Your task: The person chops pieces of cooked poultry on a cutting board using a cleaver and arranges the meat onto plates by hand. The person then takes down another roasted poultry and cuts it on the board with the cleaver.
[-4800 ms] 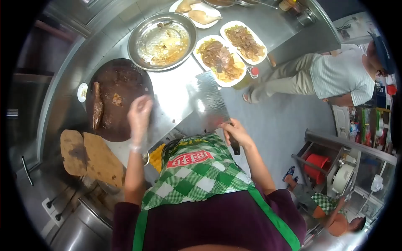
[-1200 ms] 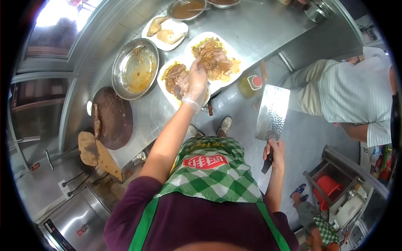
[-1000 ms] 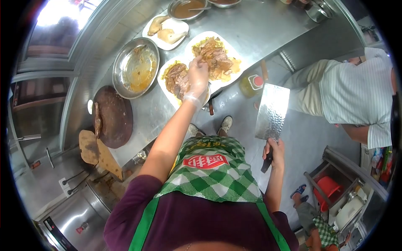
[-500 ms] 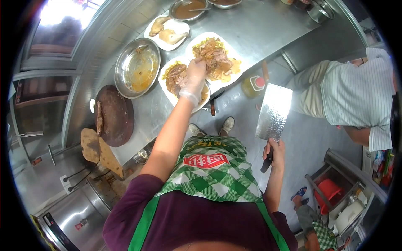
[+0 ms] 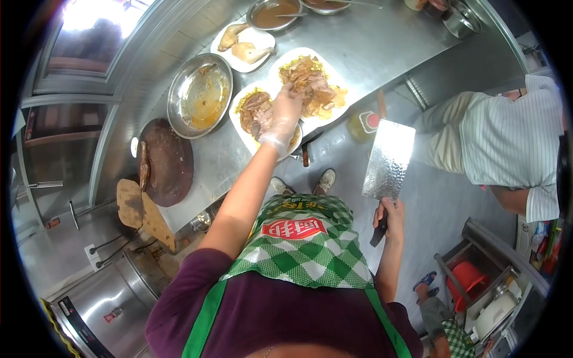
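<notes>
My left hand [image 5: 286, 114], in a clear glove, reaches between two white plates of sliced meat. Its bent fingertips touch the meat on the right plate [image 5: 341, 112]; whether a piece is pinched there is too small to tell. Below the hand lies part of the left plate [image 5: 243, 134], with its own meat slices [image 5: 256, 110]. My right hand [image 5: 389, 216] is wrapped round the black handle of a cleaver [image 5: 388, 158], whose wide shiny blade points up, out past the counter's edge.
On the steel counter [image 5: 394, 45] are an oily metal pan [image 5: 203, 95], a plate with pale poultry legs [image 5: 250, 51], sauce bowls [image 5: 274, 13] and a round chopping board [image 5: 167, 164]. A yellow oil bottle [image 5: 363, 124] stands beyond the edge. A person [image 5: 501, 131] stands at the right.
My left hand has moved from over the chopping board to the plates and now stays at the right plate's meat. The cleaver has moved right and its blade now points up.
</notes>
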The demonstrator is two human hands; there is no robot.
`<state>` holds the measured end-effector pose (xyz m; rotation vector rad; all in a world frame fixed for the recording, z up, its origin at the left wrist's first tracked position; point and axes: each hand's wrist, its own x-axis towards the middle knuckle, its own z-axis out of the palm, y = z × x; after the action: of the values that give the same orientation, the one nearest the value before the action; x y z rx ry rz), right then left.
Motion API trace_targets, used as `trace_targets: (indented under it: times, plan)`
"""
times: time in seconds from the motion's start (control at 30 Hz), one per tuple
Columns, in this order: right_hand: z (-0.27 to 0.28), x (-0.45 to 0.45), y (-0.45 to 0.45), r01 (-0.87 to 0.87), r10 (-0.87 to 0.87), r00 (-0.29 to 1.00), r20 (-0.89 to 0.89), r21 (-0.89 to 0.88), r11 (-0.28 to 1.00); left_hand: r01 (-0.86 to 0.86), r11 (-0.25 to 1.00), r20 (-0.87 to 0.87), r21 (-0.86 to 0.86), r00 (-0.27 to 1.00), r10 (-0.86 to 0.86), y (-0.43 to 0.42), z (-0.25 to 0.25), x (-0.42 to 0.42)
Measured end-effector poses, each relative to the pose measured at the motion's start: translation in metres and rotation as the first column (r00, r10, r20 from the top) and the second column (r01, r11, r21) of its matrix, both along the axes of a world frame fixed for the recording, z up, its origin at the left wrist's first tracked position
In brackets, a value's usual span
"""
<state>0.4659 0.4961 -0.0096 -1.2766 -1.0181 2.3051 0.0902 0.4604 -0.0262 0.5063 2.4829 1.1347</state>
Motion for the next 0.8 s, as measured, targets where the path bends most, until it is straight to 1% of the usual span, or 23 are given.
trace_targets:
  times: [0.07, 0.17, 0.27, 0.37, 0.47, 0.5, 0.53, 0.57, 0.6, 0.63, 0.67, 0.7, 0.73, 0.77, 0.8]
  plan:
    - [0.001, 0.001, -0.001, -0.001, 0.001, 1.000, 0.011, 0.010, 1.000, 0.001, 0.999, -0.019, -0.051, 1.000, -0.002, -0.005, 0.012, 0.000]
    - [-0.001, 0.002, -0.001, 0.001, -0.001, 1.000, -0.005, -0.002, 1.000, -0.019, 0.999, 0.047, -0.045, 0.999, 0.021, -0.003, 0.023, 0.009]
    - [0.000, 0.001, 0.000, 0.010, -0.010, 1.000, 0.006, -0.002, 1.000, -0.028, 0.999, -0.046, -0.016, 0.999, 0.027, 0.002, 0.007, 0.006]
    - [0.004, -0.001, 0.002, 0.004, -0.004, 1.000, 0.027, 0.006, 1.000, -0.026, 0.998, -0.321, 0.052, 0.946, 0.042, -0.003, -0.009, 0.005]
    - [-0.002, 0.001, 0.005, -0.023, 0.023, 1.000, -0.008, 0.006, 1.000, -0.025, 0.993, -0.091, 0.120, 0.995, 0.036, -0.001, -0.001, 0.012]
    - [0.000, -0.002, 0.007, -0.017, 0.017, 1.000, 0.006, 0.010, 1.000, -0.040, 0.994, -0.036, 0.102, 0.998, 0.044, 0.004, 0.003, 0.015]
    - [0.002, -0.005, 0.007, -0.011, 0.011, 1.000, 0.015, 0.015, 1.000, -0.045, 0.992, -0.111, 0.120, 0.992, 0.059, 0.007, -0.004, 0.016]
    - [0.005, -0.005, 0.008, -0.010, 0.010, 1.000, 0.023, 0.024, 1.000, -0.008, 0.988, -0.159, 0.156, 0.987, 0.033, 0.006, -0.009, 0.015]
    - [0.005, -0.005, 0.009, -0.043, 0.041, 0.997, 0.069, 0.035, 0.998, -0.028, 0.980, 0.028, 0.196, 0.999, 0.023, 0.005, -0.020, 0.011]
    - [0.000, -0.005, 0.006, 0.046, -0.045, 0.997, 0.068, -0.007, 0.999, 0.077, 0.994, -0.041, 0.079, 0.996, -0.074, -0.001, -0.020, 0.005]
    - [0.006, -0.010, 0.008, 0.045, -0.044, 0.997, 0.056, -0.016, 0.999, 0.174, 0.984, -0.107, -0.037, 0.978, -0.177, -0.007, -0.020, 0.001]
    - [-0.005, -0.013, 0.012, 0.054, -0.053, 0.998, 0.039, -0.028, 0.998, 0.200, 0.969, -0.165, -0.145, 0.961, -0.223, -0.010, 0.025, 0.003]
    - [-0.004, -0.017, 0.014, 0.054, -0.054, 0.999, 0.005, -0.002, 0.999, 0.199, 0.976, -0.160, -0.085, 0.964, -0.211, -0.014, 0.069, 0.013]
    - [-0.019, -0.015, 0.020, 0.017, -0.017, 0.999, 0.031, -0.004, 1.000, 0.173, 0.985, -0.236, -0.003, 0.957, -0.169, -0.016, 0.062, 0.012]
    - [-0.013, -0.020, 0.023, -0.005, 0.006, 0.999, -0.044, 0.006, 1.000, 0.152, 0.988, -0.259, -0.017, 0.954, -0.151, -0.017, 0.080, 0.011]
